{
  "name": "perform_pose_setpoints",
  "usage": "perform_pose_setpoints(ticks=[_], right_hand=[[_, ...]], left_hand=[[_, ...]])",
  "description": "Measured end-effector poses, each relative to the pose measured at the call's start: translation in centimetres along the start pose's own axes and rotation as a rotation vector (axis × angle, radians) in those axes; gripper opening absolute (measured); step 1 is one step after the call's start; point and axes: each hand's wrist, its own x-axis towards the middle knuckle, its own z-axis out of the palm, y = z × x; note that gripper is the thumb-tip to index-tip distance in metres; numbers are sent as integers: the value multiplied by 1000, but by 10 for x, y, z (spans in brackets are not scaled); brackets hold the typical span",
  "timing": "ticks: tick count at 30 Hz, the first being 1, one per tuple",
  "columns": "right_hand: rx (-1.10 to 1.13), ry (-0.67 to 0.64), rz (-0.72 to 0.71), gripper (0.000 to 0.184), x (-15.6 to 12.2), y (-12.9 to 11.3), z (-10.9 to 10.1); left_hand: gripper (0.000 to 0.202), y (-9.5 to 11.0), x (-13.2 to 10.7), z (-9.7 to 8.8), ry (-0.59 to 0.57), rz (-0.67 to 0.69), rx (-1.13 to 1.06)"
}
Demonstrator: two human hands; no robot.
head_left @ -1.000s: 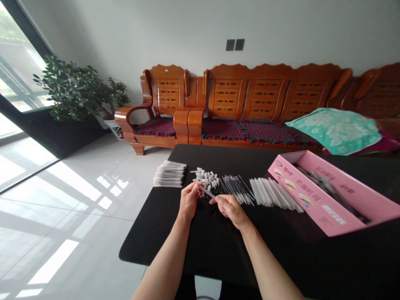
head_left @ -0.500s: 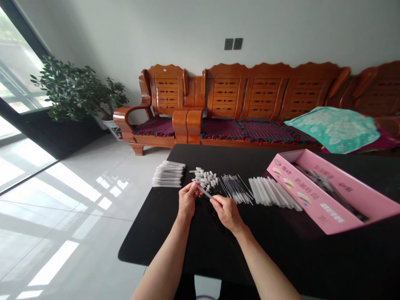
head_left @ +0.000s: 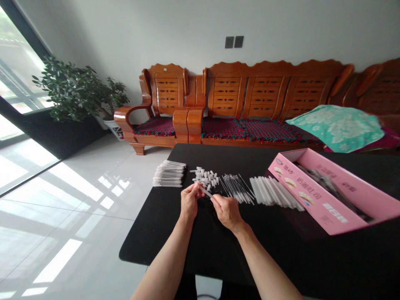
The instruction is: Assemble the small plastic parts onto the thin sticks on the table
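L hand (head_left: 189, 201): thumb + fingers clamped on far-L end of pale tube.
R hand (head_left: 227, 210): fingers clamped on its near-R end.
Pale tube (head_left: 206, 191): slants btwn both hands, over black table (head_left: 300, 258).
White caps (head_left: 204, 176): loose pile just beyond hands.
Thin rods (head_left: 236, 189): side by side, R of caps.
Translucent tubes (head_left: 275, 192): row R of rods, near pink box (head_left: 308, 193) w/ dark contents, unclear.
Capped sticks (head_left: 169, 174): stacked L of caps, dark tips facing R.
Bkgd: wooden sofa (head_left: 265, 89), potted plant (head_left: 75, 91) at L.
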Motion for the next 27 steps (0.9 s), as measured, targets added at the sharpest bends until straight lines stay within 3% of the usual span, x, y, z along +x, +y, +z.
perform_pose_setpoints(ticks=[4,8,11,20,27], right_hand=[[-113,39,-10,38,-6,3,-1],[-26,133,112,41,-7,13,-7],[-63,225,165,45,-4,24,-10],[-410,556,544,41,-15,70,-41],[-524,545,644,32,-18,77,-48]], left_hand=[[38,3,8,-10,103,53,-98],[33,5,5,-10,-3,87,28],[34,5,1,-6,4,157,186],[42,0,5,-16,130,183,394],[35,-4,5,-20,116,216,452]])
